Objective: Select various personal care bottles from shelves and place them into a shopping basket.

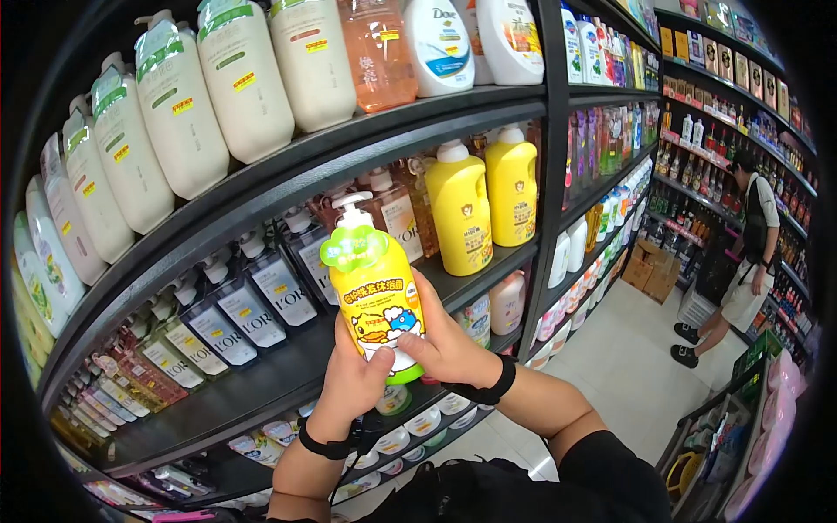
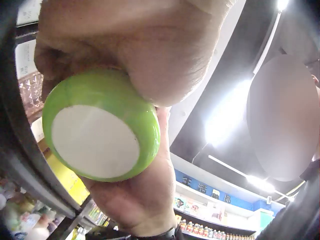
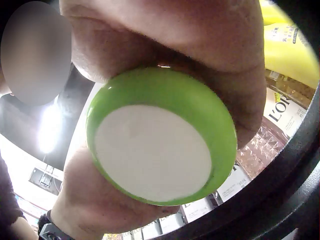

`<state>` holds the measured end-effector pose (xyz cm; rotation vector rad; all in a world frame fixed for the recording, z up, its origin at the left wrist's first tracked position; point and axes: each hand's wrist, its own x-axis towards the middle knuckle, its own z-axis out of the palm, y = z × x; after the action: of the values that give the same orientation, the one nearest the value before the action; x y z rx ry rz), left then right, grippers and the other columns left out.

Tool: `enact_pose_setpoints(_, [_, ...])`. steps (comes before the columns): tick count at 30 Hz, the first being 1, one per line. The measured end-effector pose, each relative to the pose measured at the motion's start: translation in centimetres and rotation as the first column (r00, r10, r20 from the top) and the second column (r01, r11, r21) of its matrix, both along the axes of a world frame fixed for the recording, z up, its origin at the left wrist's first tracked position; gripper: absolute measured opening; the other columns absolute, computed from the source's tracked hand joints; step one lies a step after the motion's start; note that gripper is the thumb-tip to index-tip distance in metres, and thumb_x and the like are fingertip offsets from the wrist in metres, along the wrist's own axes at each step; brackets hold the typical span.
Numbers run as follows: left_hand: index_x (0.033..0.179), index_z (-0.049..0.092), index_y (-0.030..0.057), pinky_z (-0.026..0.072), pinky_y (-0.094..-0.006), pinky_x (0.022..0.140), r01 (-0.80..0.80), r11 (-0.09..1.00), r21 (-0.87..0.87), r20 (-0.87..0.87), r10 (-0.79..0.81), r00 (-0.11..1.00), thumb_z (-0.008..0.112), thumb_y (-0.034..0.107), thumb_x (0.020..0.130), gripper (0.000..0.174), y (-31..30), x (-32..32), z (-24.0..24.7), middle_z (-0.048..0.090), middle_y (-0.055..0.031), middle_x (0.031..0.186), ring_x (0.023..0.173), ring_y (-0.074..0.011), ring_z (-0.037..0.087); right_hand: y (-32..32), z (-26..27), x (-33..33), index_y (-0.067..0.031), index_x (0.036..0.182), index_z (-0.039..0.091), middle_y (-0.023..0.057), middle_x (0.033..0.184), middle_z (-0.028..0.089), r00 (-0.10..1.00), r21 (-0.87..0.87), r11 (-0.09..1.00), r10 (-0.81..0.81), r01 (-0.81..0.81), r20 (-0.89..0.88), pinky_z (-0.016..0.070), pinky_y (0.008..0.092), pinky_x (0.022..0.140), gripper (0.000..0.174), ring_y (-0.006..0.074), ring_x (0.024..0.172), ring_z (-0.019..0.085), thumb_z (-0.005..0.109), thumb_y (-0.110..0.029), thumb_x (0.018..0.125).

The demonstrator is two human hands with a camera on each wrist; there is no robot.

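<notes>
— Nearest of all, along the bottom of the head view: black clothing [image 1: 532,497]. And beyond, around the centre?

— Find a yellow pump bottle [image 1: 372,296] there, held up off the shelves, leaning slightly left. White pump on top, green cloud-shaped tag beneath, duck picture on the front.

— Held how?

— Look at the left grip [image 1: 356,373]: curled round the lower left side, thumb across the front. Likewise the right grip [image 1: 445,344]: wrapped round the lower right side, thumb also on the front, close to the left one. Dark wristband [image 1: 499,381] just below.

— And from underneath?

— See the green base [image 2: 97,140] facing the lens, left of centre in the left wrist view, near the middle in the right wrist view.

— Behind all that?

— Past the bottle, spot a row of bottles lettered L'OR [image 1: 253,309] on the middle shelf [image 1: 209,401], running towards the lower left. Two larger yellow bottles [image 1: 459,209] upright, right of centre. Cream pump bottles [image 1: 244,74] on the upper shelf [image 1: 301,170], upper left.

— Far right?

— Notice another person [image 1: 754,244], standing near a cardboard box [image 1: 652,268].
</notes>
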<state>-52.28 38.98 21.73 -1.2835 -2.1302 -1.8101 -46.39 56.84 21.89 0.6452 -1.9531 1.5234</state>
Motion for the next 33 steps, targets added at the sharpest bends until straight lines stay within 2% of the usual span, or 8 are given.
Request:
enact_pose_setpoints(8, [0.142, 0.032, -0.0026, 0.0482, -0.0378, 0.098, 0.03, 0.996, 0.084, 0.089, -0.037, 0.995, 0.075, 0.037, 0.089, 0.079, 0.5, -3.2, 0.0, 0.059, -0.0176, 0.128, 0.116, -0.0263, 0.061, 1.0, -0.9, -4.4, 0.0125, 0.152, 0.005, 0.0345, 0.151, 0.03, 0.997, 0.111, 0.992, -0.067, 0.064, 0.029, 0.0295, 0.042, 0.117, 0.095, 0.043, 0.141, 0.037, 0.063, -0.037, 0.095])
enact_pose_setpoints(12, [0.144, 0.031, -0.002, 0.0455, -0.0366, 0.102, 0.017, 0.998, 0.057, 0.144, -0.025, 0.989, 0.075, 0.025, 0.089, 0.076, 1.3, -3.8, 0.4, 0.057, -0.0157, 0.131, 0.12, -0.0248, 0.057, 2.5, -1.2, -6.0, 0.0125, 0.153, 0.005, 0.0363, 0.152, 0.029, 0.998, 0.156, 0.986, -0.056, 0.052, 0.021, 0.0294, 0.0428, 0.117, 0.098, 0.046, 0.142, 0.035, 0.065, -0.039, 0.094])
enact_pose_setpoints(15, [0.146, 0.03, -0.0017, 0.0431, -0.0365, 0.106, -0.05, 0.999, 0.018, 0.166, 0.046, 0.985, 0.075, 0.013, 0.088, 0.075, 2.5, -4.1, 0.1, 0.055, -0.015, 0.134, 0.124, -0.0244, 0.056, 4.0, -1.3, -7.1, 0.0087, 0.154, 0.005, 0.0275, 0.15, 0.036, 0.999, 0.184, 0.982, -0.047, 0.045, 0.006, 0.0319, 0.0394, 0.115, 0.097, 0.0354, 0.14, 0.041, 0.065, -0.037, 0.094])
enact_pose_setpoints(18, [0.147, 0.031, -0.0014, 0.0412, -0.0376, 0.109, 0.003, 1.0, -0.013, 0.223, 0.0, 0.975, 0.074, 0.003, 0.085, 0.075, 4.0, -4.1, 1.4, 0.052, -0.0148, 0.137, 0.126, -0.024, 0.054, 5.4, -1.9, -7.6, 0.01, 0.154, 0.007, 0.0291, 0.149, 0.036, 0.997, 0.184, 0.98, -0.069, 0.074, -0.037, 0.032, 0.0415, 0.116, 0.096, 0.0386, 0.139, 0.041, 0.067, -0.033, 0.092])
enact_pose_setpoints(24, [0.147, 0.03, -0.001, 0.0407, -0.0389, 0.112, -0.083, 0.997, -0.008, 0.252, 0.082, 0.964, 0.073, -0.003, 0.084, 0.076, 7.6, -4.4, 1.1, 0.051, -0.0143, 0.139, 0.129, -0.024, 0.053, 7.5, -1.6, -5.6, 0.0124, 0.147, 0.026, 0.0364, 0.141, 0.042, 0.957, 0.193, 0.939, -0.266, 0.285, -0.119, 0.0368, 0.0491, 0.111, 0.08, 0.0496, 0.13, 0.045, 0.07, -0.021, 0.089])
enact_pose_setpoints(28, [0.148, 0.03, -0.0005, 0.0416, -0.0393, 0.111, -0.121, 0.993, 0.013, 0.263, 0.113, 0.958, 0.073, -0.003, 0.084, 0.077, 9.2, -4.6, 0.7, 0.052, -0.0145, 0.138, 0.129, -0.0241, 0.053, 8.9, -3.0, -4.1, 0.0114, 0.144, 0.032, 0.034, 0.14, 0.043, 0.924, 0.307, 0.875, -0.324, 0.375, -0.206, 0.0385, 0.0517, 0.109, 0.076, 0.0509, 0.126, 0.047, 0.072, -0.012, 0.084])
enact_pose_setpoints(32, [0.148, 0.029, 0.0001, 0.0414, -0.0393, 0.11, -0.202, 0.978, 0.058, 0.244, 0.182, 0.953, 0.074, 0.0, 0.085, 0.076, 10.5, -4.3, 0.2, 0.054, -0.0146, 0.137, 0.129, -0.0248, 0.054, 10.1, -4.3, -3.2, 0.0047, 0.136, 0.047, 0.0291, 0.131, 0.049, 0.934, 0.34, 0.879, -0.259, 0.334, -0.248, 0.0437, 0.0496, 0.103, 0.065, 0.0471, 0.118, 0.052, 0.074, -0.012, 0.079])
enact_pose_setpoints(33, [0.148, 0.029, 0.0, 0.0418, -0.039, 0.109, -0.222, 0.973, 0.066, 0.211, 0.203, 0.956, 0.073, 0.0, 0.086, 0.076, 10.8, -4.4, -0.1, 0.054, -0.0153, 0.137, 0.128, -0.0253, 0.055, 10.3, -4.5, -3.3, 0.0004, 0.125, 0.057, 0.0241, 0.124, 0.053, 0.918, 0.317, 0.88, -0.259, 0.353, -0.301, 0.0474, 0.0483, 0.096, 0.051, 0.0421, 0.112, 0.056, 0.075, -0.013, 0.079])
